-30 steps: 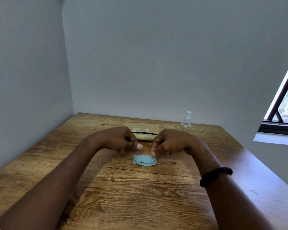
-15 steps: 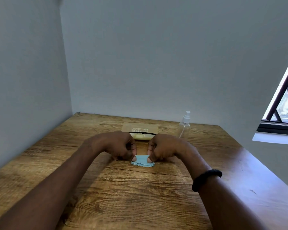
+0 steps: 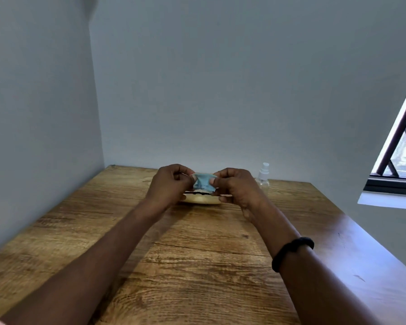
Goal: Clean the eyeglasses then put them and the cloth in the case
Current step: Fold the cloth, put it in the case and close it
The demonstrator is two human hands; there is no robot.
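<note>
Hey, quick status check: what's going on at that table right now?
Left hand and right hand both pinching the cloth, held above the open case. Glasses seem already inside. Spray bottle off to the right, nothing in the way.

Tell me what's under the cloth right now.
The cloth, pinched by both hands, hangs over the open case; a dark strip, maybe the eyeglasses, shows inside. Most of the interior is covered.

Our left hand (image 3: 170, 184) and right hand (image 3: 236, 186) are covering most of the case (image 3: 203, 200) and the outer corners of the cloth (image 3: 203, 182). The eyeglasses are showing only as a thin dark line, too small for us to confirm.
</note>
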